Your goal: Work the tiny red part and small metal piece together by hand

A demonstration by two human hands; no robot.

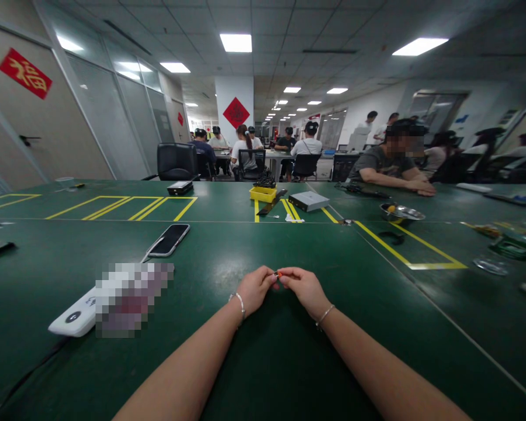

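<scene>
Both of my hands meet over the green table [228, 362], a little below the middle of the view. Between their fingertips is a tiny orange and dark piece [278, 275], too small for me to tell its kind. My left hand [255, 287] pinches it from the left side. From the right, my right hand [305, 287] pinches it with thumb and forefinger. Most of the piece is hidden behind the fingers. Each wrist wears a thin bracelet.
A phone [170, 240] and a white device [75, 314] with a black cable lie at left. Farther back are a yellow tray [263, 194], a grey box [309, 201] and a metal bowl [405, 214]. A person [390, 158] leans on the table at right.
</scene>
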